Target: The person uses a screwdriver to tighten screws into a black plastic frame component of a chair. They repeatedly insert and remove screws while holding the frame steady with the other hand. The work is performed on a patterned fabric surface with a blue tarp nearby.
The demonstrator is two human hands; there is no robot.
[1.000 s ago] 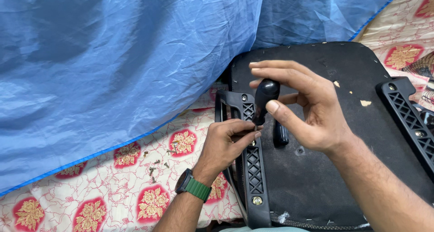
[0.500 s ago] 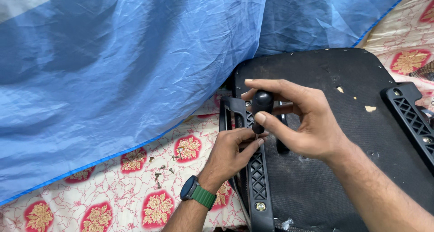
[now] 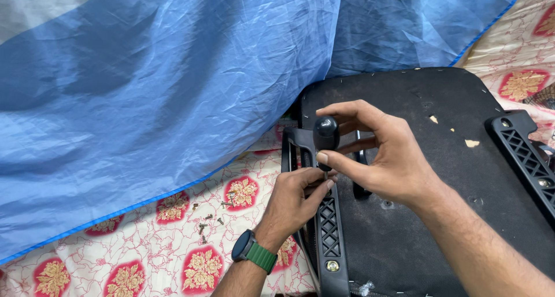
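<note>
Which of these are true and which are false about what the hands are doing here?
1. The right hand grips a black-handled screwdriver. True.
2. The left hand wears a red glove. False: it is bare, with a green-strapped watch on the wrist.
3. Small screws lie on the flowered cloth. True.
4. A yellow sheet covers the top. False: the sheet is blue.
5. The left hand's fingers touch the black ribbed bracket. True.
</note>
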